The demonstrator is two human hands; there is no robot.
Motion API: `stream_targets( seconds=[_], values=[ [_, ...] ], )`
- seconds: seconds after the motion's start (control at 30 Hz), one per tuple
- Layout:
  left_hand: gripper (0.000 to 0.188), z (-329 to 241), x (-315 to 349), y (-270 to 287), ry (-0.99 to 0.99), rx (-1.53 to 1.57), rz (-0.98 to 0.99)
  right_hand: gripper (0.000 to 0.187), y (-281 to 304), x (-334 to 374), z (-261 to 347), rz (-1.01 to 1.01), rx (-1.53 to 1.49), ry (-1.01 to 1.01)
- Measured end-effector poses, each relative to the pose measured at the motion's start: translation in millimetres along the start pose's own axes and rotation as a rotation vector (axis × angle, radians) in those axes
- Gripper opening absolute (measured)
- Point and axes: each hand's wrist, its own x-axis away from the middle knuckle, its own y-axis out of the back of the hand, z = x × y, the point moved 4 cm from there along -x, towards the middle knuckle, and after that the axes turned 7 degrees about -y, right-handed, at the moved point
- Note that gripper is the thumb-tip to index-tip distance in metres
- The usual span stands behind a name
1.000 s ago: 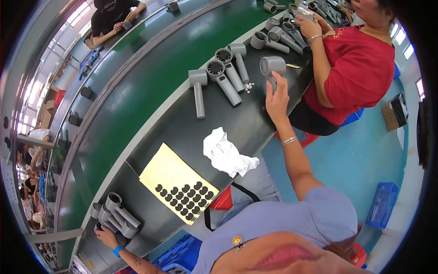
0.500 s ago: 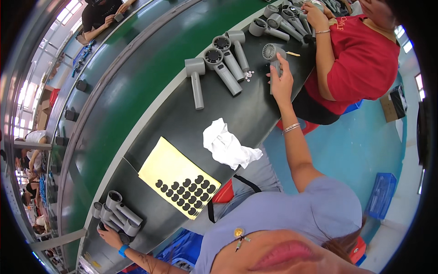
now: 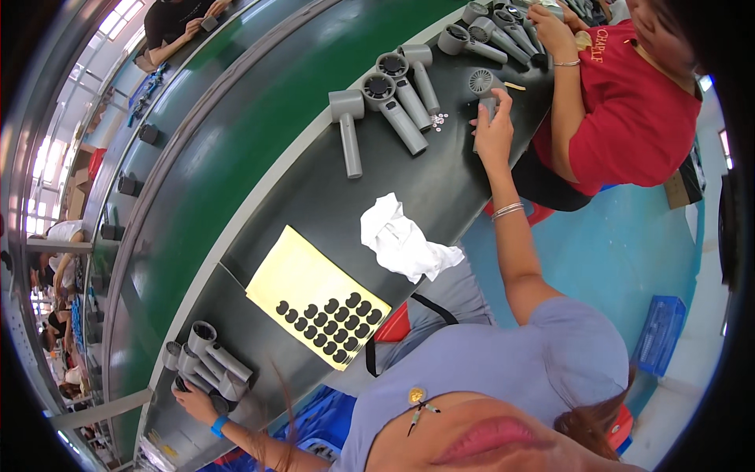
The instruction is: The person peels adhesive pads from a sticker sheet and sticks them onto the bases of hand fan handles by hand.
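Observation:
At the lower left, my left hand point(image 3: 197, 403) reaches to a group of grey handheld fans point(image 3: 223, 362) lying on the dark bench. Its fingers curl around the dark round end of the nearest fan; that fan's body is partly hidden. Far to the right, my right hand point(image 3: 495, 130) is closed around the handle of another grey handheld fan point(image 3: 481, 82), whose slotted round head faces up. Between my arms lies a yellow sheet point(image 3: 287, 259) with rows of black round stickers point(image 3: 330, 322). Next to it is a crumpled white cloth point(image 3: 405, 240).
Several grey fans point(image 3: 401, 118) rest at the bench's far edge beside small white rings point(image 3: 440, 123). More fans point(image 3: 491, 35) lie near a co-worker in a red shirt point(image 3: 629, 118), close to my right hand. A green conveyor belt point(image 3: 228, 134) runs beyond the bench.
The view has shifted slightly, so the bench things appear a little further right. Both hands keep their places at the fans.

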Motion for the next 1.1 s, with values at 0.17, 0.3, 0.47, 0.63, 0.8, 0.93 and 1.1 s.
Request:
stream_targets(
  seconds=[0.17, 0.3, 0.47, 0.63, 0.8, 0.93, 1.1],
  values=[
    [0.059, 1.8, 2.5, 2.6, -0.018, 0.028, -0.036, 0.041, -0.7, 5.2, 9.9, 0.001, 0.016, 0.036],
    [0.058, -13.5, 9.6, 12.3, -0.015, 0.028, -0.068, 0.042, -3.3, 0.0, 2.4, -0.061, 0.11, 0.157],
    [0.059, -0.3, 3.3, 2.9, -0.007, 0.022, -0.088, 0.042, -11.9, -7.4, -0.7, -0.021, 0.202, 0.174],
    [0.06, -14.1, 2.1, 7.7, 0.022, 0.035, -0.049, 0.043, 0.9, -31.7, 5.4, 0.014, 0.471, 0.339],
    [0.059, -2.3, 2.7, 0.8, 0.006, 0.054, -0.08, 0.049, 7.1, -41.8, 8.2, 0.129, 0.64, 0.22],
    [0.06, -10.2, 10.7, 7.8, 0.002, 0.063, -0.05, 0.052, 13.3, -41.2, -6.9, 0.134, 0.561, 0.336],
    [0.058, 16.6, 0.3, -13.8, -0.113, 0.099, -0.188, 0.045, 13.0, -28.1, 3.9, 0.004, 0.552, 0.568]
  ],
)
